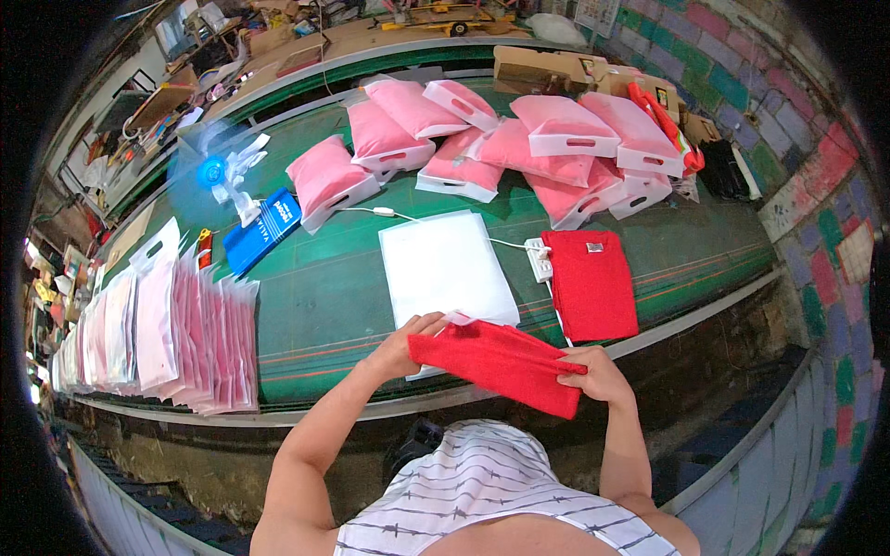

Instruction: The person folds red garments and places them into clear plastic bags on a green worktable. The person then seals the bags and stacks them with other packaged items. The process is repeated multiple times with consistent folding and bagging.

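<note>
Left hand [408,347]: curled closed on the left end of a red cloth [501,364]
Right hand [598,372]: thumb and fingers pinching its right end
Red cloth: between the hands, over the table [324,315] edge
Handling: probably light, soft, floppy; best held by opposite ends
White sheet [450,264]: just beyond the hands

blue packet [247,250]: white lettering [268,235] | folded red cloth [593,295]: small label [594,247], print illegible | pale wall notice [596,15]: print too small

2 hands [413,347] [593,374], 2 red cloths [501,364] [591,287], 1 power strip [538,260], at least 9 stuffed pink bags [329,174]
</note>
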Available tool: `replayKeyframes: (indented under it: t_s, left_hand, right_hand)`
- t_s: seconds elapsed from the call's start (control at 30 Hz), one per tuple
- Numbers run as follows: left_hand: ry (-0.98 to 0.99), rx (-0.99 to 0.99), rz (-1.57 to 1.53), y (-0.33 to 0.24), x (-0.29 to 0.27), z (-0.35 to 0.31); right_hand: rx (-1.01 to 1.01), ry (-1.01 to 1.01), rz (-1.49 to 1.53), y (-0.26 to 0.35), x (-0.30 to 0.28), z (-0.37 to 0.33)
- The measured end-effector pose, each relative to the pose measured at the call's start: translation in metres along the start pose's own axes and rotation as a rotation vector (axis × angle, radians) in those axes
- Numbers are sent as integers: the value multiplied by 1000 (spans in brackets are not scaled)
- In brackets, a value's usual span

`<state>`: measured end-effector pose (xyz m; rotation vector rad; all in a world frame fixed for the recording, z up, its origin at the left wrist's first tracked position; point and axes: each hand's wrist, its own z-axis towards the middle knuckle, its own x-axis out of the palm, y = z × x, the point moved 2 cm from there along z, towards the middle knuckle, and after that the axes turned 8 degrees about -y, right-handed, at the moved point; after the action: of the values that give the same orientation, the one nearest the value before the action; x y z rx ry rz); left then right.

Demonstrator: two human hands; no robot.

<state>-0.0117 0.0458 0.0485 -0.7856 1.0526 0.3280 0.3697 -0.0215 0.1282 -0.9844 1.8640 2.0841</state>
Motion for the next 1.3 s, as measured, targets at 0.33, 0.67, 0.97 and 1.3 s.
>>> replayKeyframes:
  t_s: [0.33, 0.67, 0.97, 1.3]
  left_hand:
    - [-231, -245, -246, -19, -28, 26]
    - [-246, -165, -33, -59, -22, 52]
    - [-340, -93, -165, -101, -37, 60]
    - [-384, 76, -52, -118, -49, 33]
  right_hand:
    - [-88, -229, -221, 32, 20, -3]
    - [-189, -308, -472, 70, 59, 0]
    - [-209, -409, -555, 64, 88, 46]
    - [-178, -398, -551, 13, 143, 118]
